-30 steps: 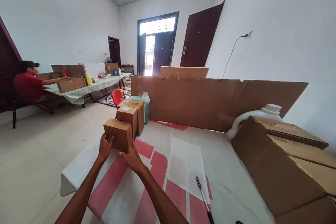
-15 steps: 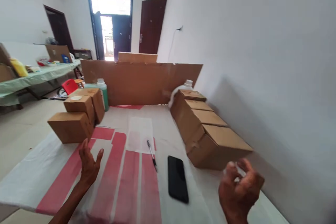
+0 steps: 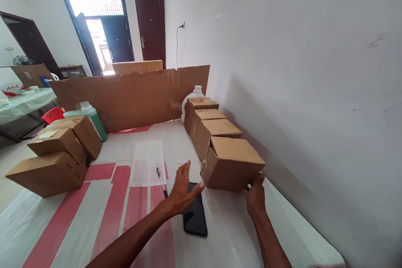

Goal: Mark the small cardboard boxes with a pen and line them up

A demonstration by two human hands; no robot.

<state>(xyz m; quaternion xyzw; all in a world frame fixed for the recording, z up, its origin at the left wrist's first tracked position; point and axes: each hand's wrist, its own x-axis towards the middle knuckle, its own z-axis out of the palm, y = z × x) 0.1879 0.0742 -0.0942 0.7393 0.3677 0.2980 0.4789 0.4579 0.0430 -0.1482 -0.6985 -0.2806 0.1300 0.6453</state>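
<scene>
Your right hand [image 3: 256,194] lays its fingers on the near right corner of the nearest carton [image 3: 230,167], grip not closed round it, while your left hand [image 3: 184,188] hangs open just short of its left face. A phone [image 3: 195,217] lies on the counter [image 3: 282,226] under that left grip, a pen [image 3: 161,181] just beyond, cartons lined behind along the wall, out of the way

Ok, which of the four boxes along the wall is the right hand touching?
The nearest box, at the near end of the row. The right hand rests at its lower right corner; the other three stand behind it, toward the white jug.
</scene>
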